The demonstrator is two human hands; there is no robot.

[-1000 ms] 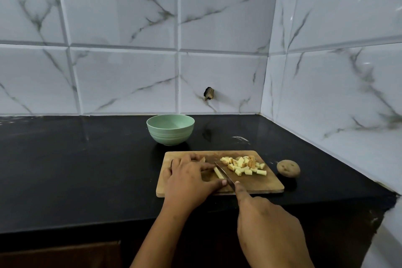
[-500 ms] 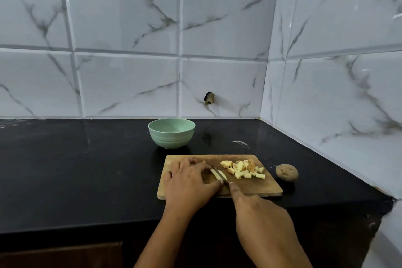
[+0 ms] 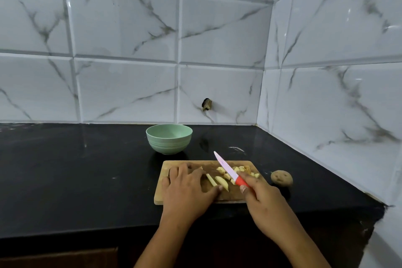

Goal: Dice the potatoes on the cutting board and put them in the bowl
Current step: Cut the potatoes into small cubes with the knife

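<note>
Hands at the cutting board (image 3: 159,196): left hand (image 3: 187,187) flat, right hand (image 3: 263,200) clamped on the knife (image 3: 228,169).
The left hand lay with its fingers spread on the board, thumb tip beside the potato strips (image 3: 221,183). The right hand's fingers were curled round the red handle, with the blade angled away over the diced pieces (image 3: 243,168) on the board's right part. The green bowl (image 3: 168,146) stood on the bench (image 3: 76,169) just behind the board. A whole potato (image 3: 281,178) lay just right of it.

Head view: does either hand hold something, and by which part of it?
The right hand grips the knife by its red handle, blade lifted off the cutting board. The left hand holds nothing; it rests on the board.
</note>
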